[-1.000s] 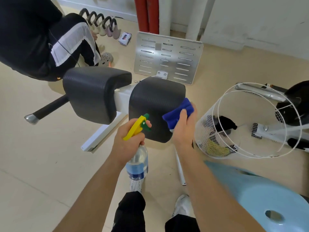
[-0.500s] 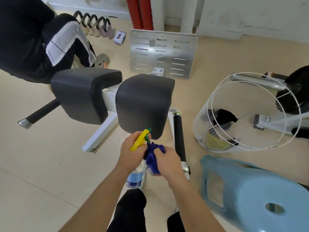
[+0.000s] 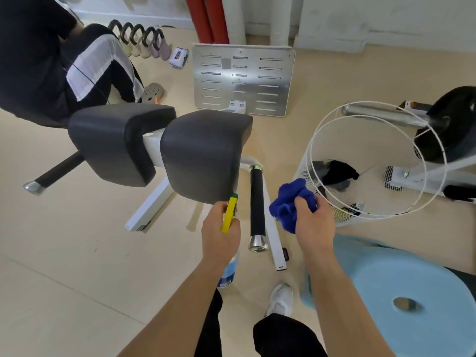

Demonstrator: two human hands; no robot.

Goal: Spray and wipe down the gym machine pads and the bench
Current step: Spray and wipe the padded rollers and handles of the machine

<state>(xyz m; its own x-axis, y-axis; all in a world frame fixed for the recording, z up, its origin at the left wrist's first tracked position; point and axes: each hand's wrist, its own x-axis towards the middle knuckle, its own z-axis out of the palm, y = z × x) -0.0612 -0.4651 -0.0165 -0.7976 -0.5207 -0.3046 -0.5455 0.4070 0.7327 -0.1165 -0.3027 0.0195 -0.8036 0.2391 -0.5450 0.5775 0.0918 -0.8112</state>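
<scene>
Two dark textured pads sit on a white machine frame: the left pad (image 3: 113,143) and the right pad (image 3: 203,153). Just below the right pad's near edge, my left hand (image 3: 219,238) grips a spray bottle (image 3: 228,273) with a yellow and green trigger head; the clear bottle with its blue label hangs under the hand. My right hand (image 3: 313,222) holds a bunched blue cloth (image 3: 289,202), off the pad and to its right. A black foam handle (image 3: 257,204) with metal ends lies between my hands.
A white wire basket (image 3: 373,215) holding dark items stands at right, and a light blue stool (image 3: 401,295) at lower right. A metal footplate (image 3: 242,81) stands behind the pads. A person in black sits at upper left. A weight plate (image 3: 453,122) lies at far right.
My right hand left the right pad's side with the cloth, met the left hand by the sprayer, then moved right, away from it. The view has shifted a little.
</scene>
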